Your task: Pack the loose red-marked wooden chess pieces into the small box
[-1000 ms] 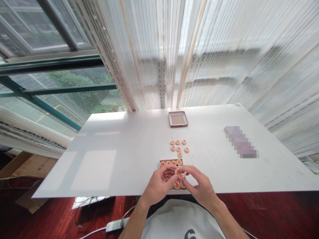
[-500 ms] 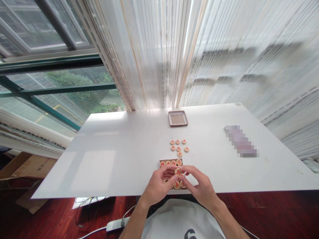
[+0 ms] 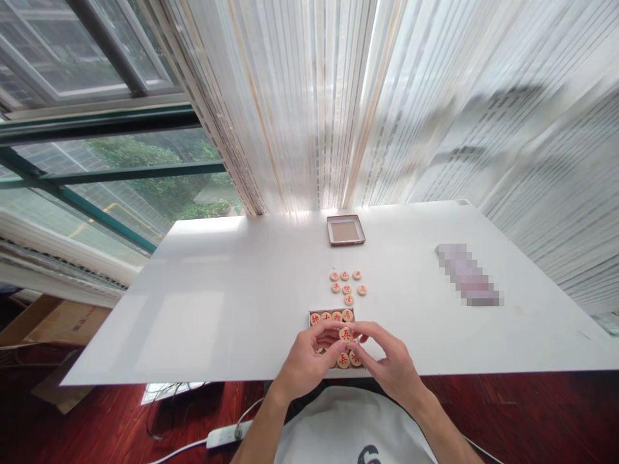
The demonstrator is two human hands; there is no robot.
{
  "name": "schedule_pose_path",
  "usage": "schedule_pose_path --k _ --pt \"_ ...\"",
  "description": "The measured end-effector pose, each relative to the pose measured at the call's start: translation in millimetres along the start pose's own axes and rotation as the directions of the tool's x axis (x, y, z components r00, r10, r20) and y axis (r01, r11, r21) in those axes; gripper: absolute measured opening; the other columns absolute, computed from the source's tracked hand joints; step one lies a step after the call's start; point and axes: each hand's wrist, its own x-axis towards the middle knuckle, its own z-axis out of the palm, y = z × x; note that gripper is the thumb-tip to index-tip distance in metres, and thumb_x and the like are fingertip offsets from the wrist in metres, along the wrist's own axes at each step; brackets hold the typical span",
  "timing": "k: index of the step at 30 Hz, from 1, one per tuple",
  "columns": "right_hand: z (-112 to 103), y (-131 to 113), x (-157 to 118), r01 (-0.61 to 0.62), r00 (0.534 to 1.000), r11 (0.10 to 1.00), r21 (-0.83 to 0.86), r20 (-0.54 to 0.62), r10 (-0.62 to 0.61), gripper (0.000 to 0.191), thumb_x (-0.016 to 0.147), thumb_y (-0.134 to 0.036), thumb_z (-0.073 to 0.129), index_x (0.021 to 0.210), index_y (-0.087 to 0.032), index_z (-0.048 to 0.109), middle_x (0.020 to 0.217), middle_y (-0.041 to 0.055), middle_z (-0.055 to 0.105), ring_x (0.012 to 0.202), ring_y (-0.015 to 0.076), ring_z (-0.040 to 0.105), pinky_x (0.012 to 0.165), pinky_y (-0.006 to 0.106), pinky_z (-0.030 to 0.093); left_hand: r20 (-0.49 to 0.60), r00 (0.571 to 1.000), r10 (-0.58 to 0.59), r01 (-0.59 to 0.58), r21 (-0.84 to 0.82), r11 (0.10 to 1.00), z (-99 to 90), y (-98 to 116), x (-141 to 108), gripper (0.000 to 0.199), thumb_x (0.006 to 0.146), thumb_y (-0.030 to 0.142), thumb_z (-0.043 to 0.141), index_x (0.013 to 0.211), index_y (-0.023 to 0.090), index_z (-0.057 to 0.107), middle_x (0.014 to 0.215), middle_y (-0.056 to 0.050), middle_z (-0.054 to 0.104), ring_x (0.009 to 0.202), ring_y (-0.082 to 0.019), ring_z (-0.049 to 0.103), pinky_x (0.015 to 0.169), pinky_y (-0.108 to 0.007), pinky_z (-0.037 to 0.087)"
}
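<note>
Between my left hand (image 3: 309, 362) and my right hand (image 3: 391, 358) is a round wooden piece (image 3: 345, 335) with a red character, pinched by the fingertips of both. Below it lies an open box (image 3: 310, 314) holding several similar pieces in rows; my fingers cover its middle. One boxed piece (image 3: 343, 359) shows between my thumbs near the table's front edge. Beyond the box, several loose pieces with red characters lie on the white table (image 3: 261, 277), the nearest (image 3: 349, 299) close to the box's far side.
A shallow box lid (image 3: 345, 231) lies open side up at the table's far edge. On the right is a blurred, pixelated item (image 3: 469, 274). Striped curtains (image 3: 309, 103) hang behind the table. A power strip (image 3: 227, 435) lies on the floor at front left.
</note>
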Motion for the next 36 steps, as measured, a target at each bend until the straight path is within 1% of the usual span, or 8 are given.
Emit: schedule_pose_path --k 6,10,15,21,25,29,33,36 --pt "-0.1 -0.8 -1.9 -0.032 0.999 0.999 -0.004 0.015 0.032 0.026 0.094 -0.023 0.064 0.119 -0.025 0.066 0.108 0.0052 0.073 0.093 0.0189 0.069 0.084 0.031 0.058 -0.004 1.0 0.004 -0.004 0.035 0.999 -1.2 0.4 -0.5 0.033 0.092 0.034 0.066 0.122 0.02 0.067 0.113 -0.009 0.074 0.103 -0.023 0.071 0.095 -0.035 0.057" --pt "-0.1 -0.8 -2.5 -0.039 0.999 0.999 0.001 0.007 0.039 0.024 0.093 -0.024 0.065 0.117 -0.026 0.067 0.106 0.0047 0.074 0.09 0.0183 0.069 0.082 0.03 0.059 -0.012 1.0 0.007 -0.006 0.068 0.998 -2.5 -2.3 -1.6 0.032 0.093 0.034 0.065 0.122 0.021 0.068 0.116 -0.008 0.074 0.104 -0.022 0.071 0.096 -0.034 0.056" --pt "0.3 -1.2 -2.2 -0.045 0.999 0.999 0.008 0.003 0.045 0.023 0.093 -0.025 0.064 0.117 -0.025 0.068 0.107 0.0052 0.074 0.092 0.019 0.07 0.082 0.031 0.059 -0.012 1.0 0.024 -0.023 0.088 0.996 -2.6 -1.1 -2.7 0.032 0.093 0.033 0.064 0.123 0.021 0.067 0.115 -0.008 0.074 0.102 -0.022 0.071 0.095 -0.034 0.056" --pt "1.7 0.1 -2.7 0.003 1.0 1.0 0.02 0.007 -0.003 0.027 0.094 -0.021 0.064 0.12 -0.027 0.067 0.108 0.0053 0.074 0.095 0.0191 0.07 0.083 0.031 0.059 -0.012 1.0 0.026 -0.025 0.106 0.994 -2.2 -0.4 -2.2 0.031 0.093 0.033 0.064 0.122 0.02 0.067 0.113 -0.008 0.074 0.1 -0.021 0.071 0.092 -0.033 0.057" --pt "1.5 0.1 -3.0 0.033 0.999 0.999 0.007 -0.005 -0.033 0.028 0.094 -0.021 0.064 0.121 -0.027 0.067 0.105 0.0052 0.074 0.092 0.0187 0.07 0.081 0.03 0.06 -0.016 1.0 0.024 -0.022 0.108 0.994 -1.2 1.0 -2.2 0.032 0.092 0.034 0.066 0.121 0.02 0.067 0.112 -0.008 0.074 0.098 -0.021 0.071 0.091 -0.033 0.057" --pt "0.1 -1.7 -2.8 0.036 0.999 0.999 0.002 -0.006 -0.036 0.026 0.095 -0.022 0.061 0.12 -0.027 0.068 0.103 0.0058 0.075 0.091 0.0193 0.071 0.078 0.031 0.061 -0.017 1.0 0.02 -0.018 0.106 0.994 -0.2 3.6 -2.2 0.032 0.091 0.036 0.067 0.118 0.019 0.068 0.11 -0.009 0.075 0.098 -0.022 0.071 0.09 -0.033 0.057" --pt "0.0 -2.7 -1.5 0.029 1.0 0.999 0.018 0.005 -0.029 0.027 0.096 -0.02 0.058 0.121 -0.027 0.068 0.104 0.0061 0.075 0.093 0.0205 0.071 0.08 0.033 0.061 -0.016 1.0 0.019 -0.017 0.111 0.994 -0.6 3.3 -1.6 0.031 0.091 0.035 0.066 0.118 0.02 0.068 0.106 -0.007 0.075 0.097 -0.021 0.071 0.09 -0.033 0.057" --pt "1.1 -2.9 0.0 0.05 0.998 0.998 0.032 0.024 -0.05 0.029 0.097 -0.017 0.056 0.122 -0.028 0.067 0.104 0.0061 0.074 0.093 0.0205 0.07 0.081 0.034 0.06 -0.021 1.0 0.02 -0.017 0.12 0.993 -1.6 1.7 -0.9 0.029 0.09 0.034 0.066 0.116 0.02 0.068 0.104 -0.007 0.074 0.095 -0.021 0.071 0.089 -0.032 0.057"
